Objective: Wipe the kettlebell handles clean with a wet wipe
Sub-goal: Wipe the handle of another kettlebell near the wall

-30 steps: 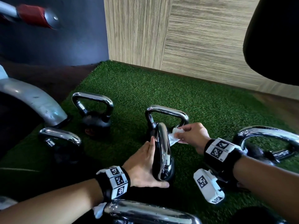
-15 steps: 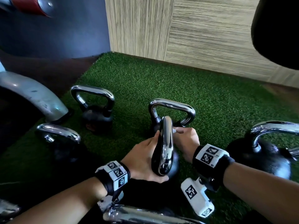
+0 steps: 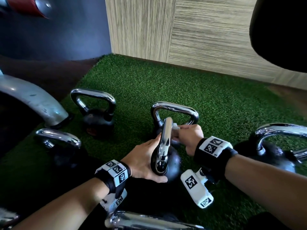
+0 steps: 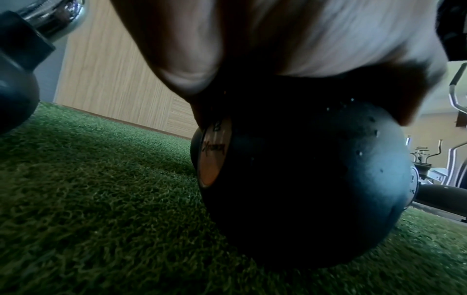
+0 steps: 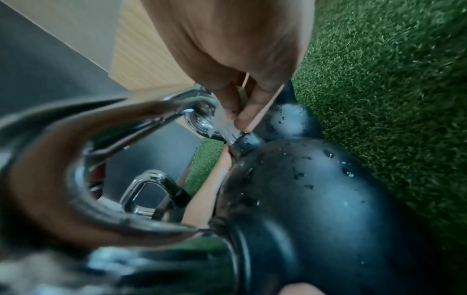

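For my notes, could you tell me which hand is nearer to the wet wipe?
Right. The right hand pinches the wet wipe against the handle; the left hand cups the kettlebell body left of the handle.

Kettlebells (image 3: 98, 120) crowd both sides; turf (image 3: 166, 80) beyond lies open.

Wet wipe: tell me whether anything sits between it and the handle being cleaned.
Nothing visible does. The right hand pinches the wet wipe directly against the chrome handle, on its right side near the far leg. The left hand holds the kettlebell from the left; the second kettlebell stands behind, out of the path.
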Motion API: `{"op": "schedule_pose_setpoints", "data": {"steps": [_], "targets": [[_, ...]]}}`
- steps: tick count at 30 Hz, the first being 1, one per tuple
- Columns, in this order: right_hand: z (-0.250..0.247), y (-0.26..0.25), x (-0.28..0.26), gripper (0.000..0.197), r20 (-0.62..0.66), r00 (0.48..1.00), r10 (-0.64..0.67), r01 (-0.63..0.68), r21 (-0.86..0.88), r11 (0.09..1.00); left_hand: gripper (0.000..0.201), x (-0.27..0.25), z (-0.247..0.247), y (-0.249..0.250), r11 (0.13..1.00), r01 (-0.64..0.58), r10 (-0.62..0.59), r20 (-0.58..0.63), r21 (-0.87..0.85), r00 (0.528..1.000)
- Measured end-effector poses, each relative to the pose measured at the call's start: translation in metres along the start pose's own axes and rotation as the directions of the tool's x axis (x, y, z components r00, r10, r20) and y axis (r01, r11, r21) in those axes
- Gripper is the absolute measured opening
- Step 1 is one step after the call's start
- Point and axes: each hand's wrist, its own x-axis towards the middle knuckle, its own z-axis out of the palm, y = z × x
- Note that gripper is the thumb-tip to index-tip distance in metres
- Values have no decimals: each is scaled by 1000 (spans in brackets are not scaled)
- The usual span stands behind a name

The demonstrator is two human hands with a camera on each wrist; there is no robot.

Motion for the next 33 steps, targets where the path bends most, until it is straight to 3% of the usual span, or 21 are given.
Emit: {"op": "schedule_pose_setpoints", "data": {"steps": [4, 6, 9, 16, 18, 21, 25, 29, 33], "targets": [[2, -11, 8, 23, 72, 992, 101, -106, 77, 991, 123, -1, 0, 0, 1000, -8, 7, -11, -14, 1000], [3, -19, 8, 9, 69, 995, 66, -73, 106, 992, 119, -1, -1, 0, 1000, -14, 13, -24, -26, 1000], [-2, -20, 0, 15, 50, 999, -5, -2, 138, 990, 112, 0, -2, -2, 999, -22, 21, -34, -31, 999], [-10, -37, -8, 13, 180, 979, -96, 63, 180, 982, 98, 6, -3, -6, 998, 3, -4, -15, -60, 1000], [-8, -39, -18, 6, 202, 971, -131, 101, 156, 983, 95, 5, -4, -10, 995, 14, -16, -17, -95, 1000], [-9, -33, -40, 16, 246, 953, -177, 159, 91, 983, 88, 3, -4, -17, 990, 44, -48, -25, -137, 999], [-6, -36, -61, 13, 345, 911, -227, 229, 35, 973, 74, 5, -4, -23, 977, 83, -82, 13, -195, 997], [-2, -43, -60, 24, 326, 932, -159, 123, 128, 984, 84, 8, -4, -27, 945, 73, -74, 9, -320, 997], [-4, -30, -71, 37, 396, 915, -74, 22, 135, 991, 90, 9, -6, -27, 918, 17, -19, 0, -396, 1000]]}}
